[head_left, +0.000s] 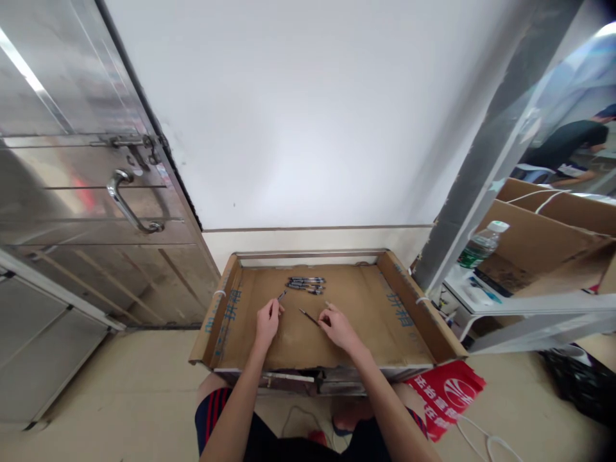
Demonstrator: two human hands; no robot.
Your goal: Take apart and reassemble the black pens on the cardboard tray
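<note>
My left hand [268,319] is closed over the left middle of the cardboard-lined tray [289,346]. From its fingertips sticks out a short dark pen part [282,296]; the rest of it is hidden in the fingers. Pinched in my right hand [338,328] is a thin dark pen refill [309,316], its tip pointing left toward the other hand. The two held pieces are apart. Just beyond both hands, several pens [306,285] lie in a loose pile, roughly side by side.
Raised cardboard walls [409,295] border the tray, which stands against a white wall [308,128]. On the left is a metal door [96,192]. To the right, a plastic bottle [484,244] and a cardboard box [543,244] rest on a white table. A person [568,144] sits beyond.
</note>
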